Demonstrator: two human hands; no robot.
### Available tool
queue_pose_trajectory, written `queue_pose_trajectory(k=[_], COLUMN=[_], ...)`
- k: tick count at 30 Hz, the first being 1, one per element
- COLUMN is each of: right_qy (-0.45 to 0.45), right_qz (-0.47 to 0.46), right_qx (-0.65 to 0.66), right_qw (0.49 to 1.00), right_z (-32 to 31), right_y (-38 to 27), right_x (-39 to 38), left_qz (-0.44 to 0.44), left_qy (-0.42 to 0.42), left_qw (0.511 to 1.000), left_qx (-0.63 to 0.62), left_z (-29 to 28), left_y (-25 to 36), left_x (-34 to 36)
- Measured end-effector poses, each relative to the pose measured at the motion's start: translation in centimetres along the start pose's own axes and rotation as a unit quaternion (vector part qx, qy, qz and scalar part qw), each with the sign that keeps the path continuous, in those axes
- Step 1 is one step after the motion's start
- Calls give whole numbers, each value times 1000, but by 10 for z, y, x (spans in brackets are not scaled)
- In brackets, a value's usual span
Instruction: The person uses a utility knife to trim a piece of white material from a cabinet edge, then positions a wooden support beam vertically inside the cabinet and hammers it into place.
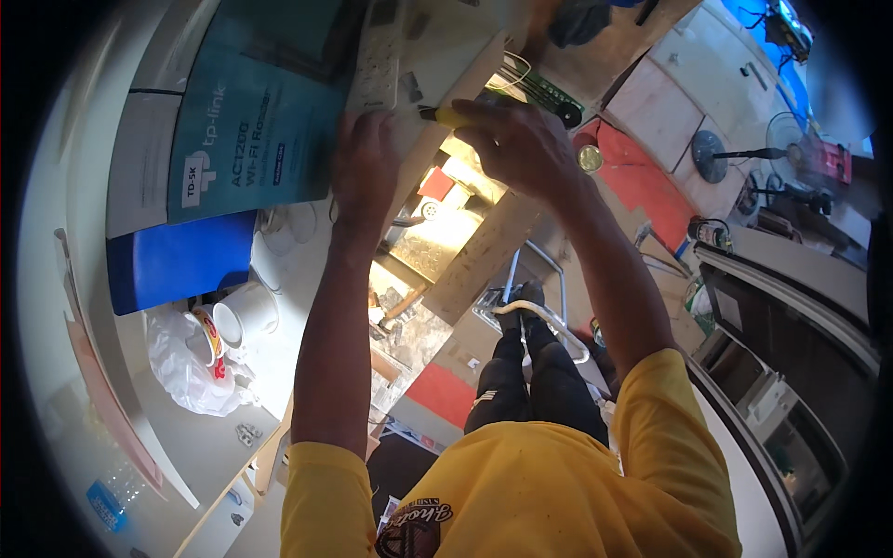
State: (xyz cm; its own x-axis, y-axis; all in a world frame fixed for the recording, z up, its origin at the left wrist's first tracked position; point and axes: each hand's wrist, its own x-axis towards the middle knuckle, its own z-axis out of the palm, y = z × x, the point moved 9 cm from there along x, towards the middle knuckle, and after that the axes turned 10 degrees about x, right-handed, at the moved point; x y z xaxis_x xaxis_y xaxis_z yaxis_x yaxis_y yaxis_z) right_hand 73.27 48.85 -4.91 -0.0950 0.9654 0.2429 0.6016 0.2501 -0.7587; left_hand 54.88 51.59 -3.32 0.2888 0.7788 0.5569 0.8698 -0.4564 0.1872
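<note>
My left hand (369, 163) is on the pale worktop (437, 70), its fingers curled and partly blurred at the near end of a white strip with holes like a socket strip (379, 70). What those fingers hold is hidden. To its right, my right hand (521, 144) is closed round a small yellow-handled tool (452, 116). The tool's dark tip points left toward my left hand, a short gap away. A small dark grey piece (410, 88) lies on the worktop between the strip and the tool.
A teal router box (251, 121) stands left of my left hand, above a blue box (181, 260). White tubs (246, 314) and a plastic bag (191, 367) are lower left. Below the worktop is a brightly lit, cluttered shelf (433, 237). A fan (712, 156) is at right.
</note>
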Motion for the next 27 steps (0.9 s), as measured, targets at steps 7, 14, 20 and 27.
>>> queue_pose_trajectory(k=[7,14,20,27], right_qy=[28,13,28,-2], right_qz=[-4,9,15,16], right_qx=[2,-32,3,-26], right_qw=[1000,999,1000,1000], right_z=[-4,-1,-12,-2], right_y=[0,-1,0,3], right_x=[-16,-2,-9,5], left_qz=[-7,14,10,1], left_qy=[-32,7,-7,-16], left_qw=[999,999,999,999], left_qx=[37,46,40,44], left_z=[2,-2,2,0], left_y=[-3,-3,-5,-4], left_x=[-2,0,-2,0])
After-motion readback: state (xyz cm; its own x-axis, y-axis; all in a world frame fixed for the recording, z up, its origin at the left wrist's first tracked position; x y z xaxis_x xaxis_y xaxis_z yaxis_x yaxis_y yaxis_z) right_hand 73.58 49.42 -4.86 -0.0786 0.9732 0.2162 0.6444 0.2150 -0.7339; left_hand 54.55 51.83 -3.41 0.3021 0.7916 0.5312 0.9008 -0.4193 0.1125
